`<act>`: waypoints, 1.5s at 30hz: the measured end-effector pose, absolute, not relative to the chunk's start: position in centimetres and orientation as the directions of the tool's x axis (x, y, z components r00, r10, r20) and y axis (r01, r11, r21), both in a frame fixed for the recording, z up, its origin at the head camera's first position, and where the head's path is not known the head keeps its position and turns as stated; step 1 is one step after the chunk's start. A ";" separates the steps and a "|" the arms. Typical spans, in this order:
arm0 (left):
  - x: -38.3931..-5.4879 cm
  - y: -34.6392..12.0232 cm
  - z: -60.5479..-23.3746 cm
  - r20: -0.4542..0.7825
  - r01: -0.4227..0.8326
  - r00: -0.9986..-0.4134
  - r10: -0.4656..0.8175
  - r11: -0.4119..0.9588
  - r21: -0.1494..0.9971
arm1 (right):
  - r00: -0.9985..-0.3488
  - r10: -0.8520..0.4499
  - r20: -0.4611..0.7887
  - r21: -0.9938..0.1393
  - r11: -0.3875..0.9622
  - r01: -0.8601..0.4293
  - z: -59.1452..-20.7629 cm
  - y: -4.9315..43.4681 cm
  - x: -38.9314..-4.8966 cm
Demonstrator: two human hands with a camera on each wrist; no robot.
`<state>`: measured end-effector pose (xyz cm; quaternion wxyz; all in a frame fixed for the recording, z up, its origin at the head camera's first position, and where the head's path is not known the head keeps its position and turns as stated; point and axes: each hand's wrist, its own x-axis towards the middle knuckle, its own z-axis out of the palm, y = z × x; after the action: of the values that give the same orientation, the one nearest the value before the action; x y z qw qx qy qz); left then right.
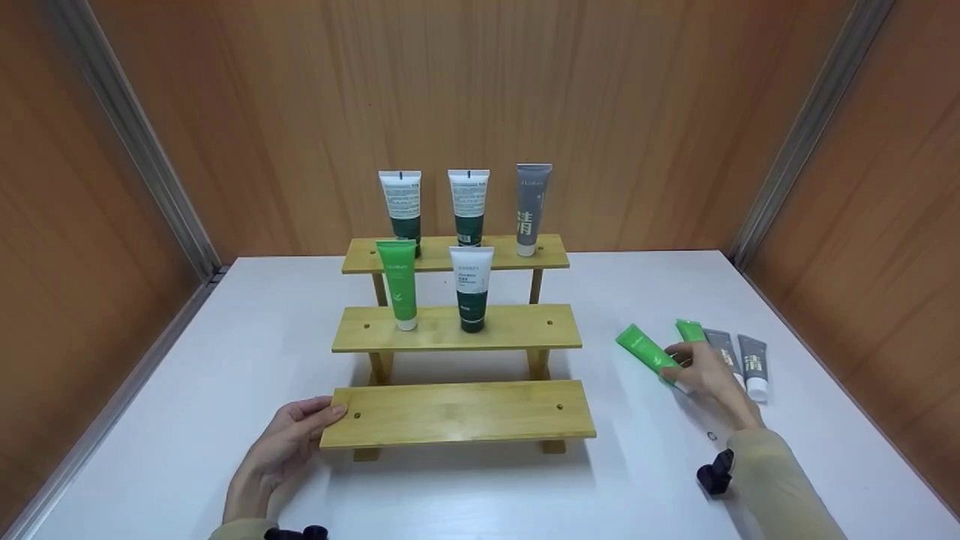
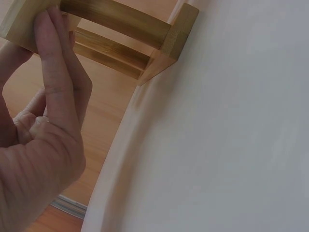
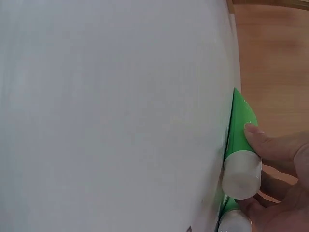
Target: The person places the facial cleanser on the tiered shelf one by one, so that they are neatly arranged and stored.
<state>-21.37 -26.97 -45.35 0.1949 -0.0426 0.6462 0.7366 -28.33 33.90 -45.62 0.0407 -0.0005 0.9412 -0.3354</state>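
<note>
My left hand (image 1: 281,442) grips the left end of the lowest board of a three-step wooden display stand (image 1: 457,412), thumb on top and fingers underneath; the left wrist view shows the fingers (image 2: 55,77) against the board's end. Over at the right, my right hand (image 1: 709,375) pinches a green tube (image 1: 645,351) with a white cap, which lies slanted at the table. The right wrist view has the thumb on that tube's side (image 3: 240,128). Beside the hand lie another green tube (image 1: 690,330), partly hidden, and two grey tubes (image 1: 754,364).
On the stand's top step are two white-and-dark-green tubes (image 1: 469,199) and a grey tube (image 1: 531,202). The middle step bears a green tube (image 1: 400,281) and a white-and-dark-green tube (image 1: 472,281). Wooden panels (image 1: 480,112) enclose the white table (image 1: 285,322). A small ring-like mark (image 1: 712,436) is near the right wrist.
</note>
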 end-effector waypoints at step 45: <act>-21.2 -27.1 -45.6 -0.273 -0.313 -0.920 0.283 -0.109 0.943 | -0.996 -0.088 0.009 -0.844 0.534 -0.055 -42.8 29.4 -27.2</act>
<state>-21.24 -27.12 -45.59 0.2002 -0.0120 0.6367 0.7446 -27.19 29.42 -42.80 0.0170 -0.0407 0.8756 -0.4809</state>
